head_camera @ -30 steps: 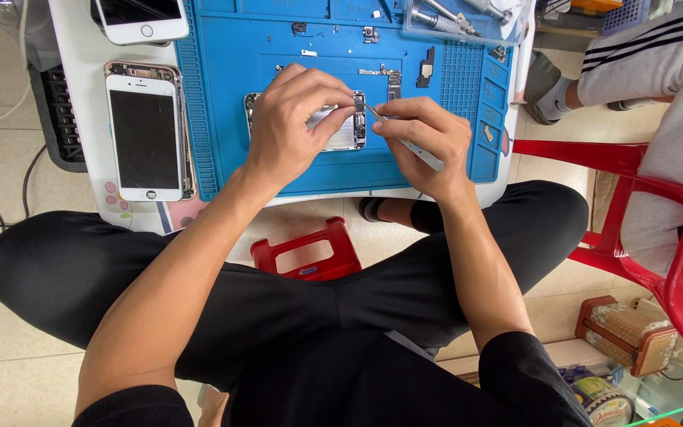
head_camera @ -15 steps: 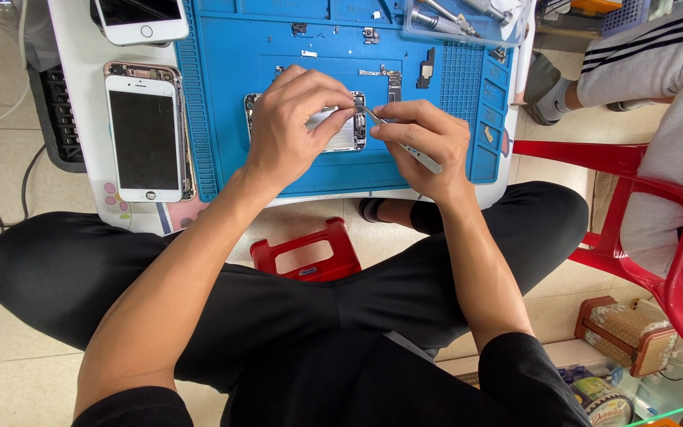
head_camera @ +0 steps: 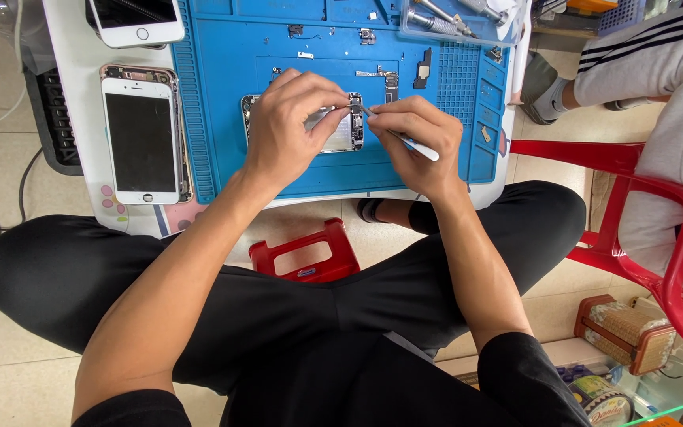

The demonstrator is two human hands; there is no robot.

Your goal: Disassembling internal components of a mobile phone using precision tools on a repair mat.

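**A:** Comparing this with the frames from a second back, barely anything has moved. The left hand (head_camera: 290,126) stays curled over the opened phone (head_camera: 340,130) in the middle of the blue mat (head_camera: 223,95), fingers pinned on its top edge. The right hand (head_camera: 420,146) keeps its narrow pinch on the tweezers (head_camera: 401,136), tip still at the phone's upper right corner. Looks to me like the same fiddly bit is still being worked, nothing lifted out yet.

**B:** Cool, how many phones on the bench?

**A:** Three that I can count: the opened one, a white phone (head_camera: 142,138) lying screen-up just left of the mat, and another white phone (head_camera: 136,20) above it, cut off by the frame. Loose parts on the mat, at least five small bits, hard to tell exactly. One clear tray (head_camera: 460,20) of tools top right. One red stool (head_camera: 306,253) under the table, one red chair (head_camera: 642,182) beside, someone else sitting on it.
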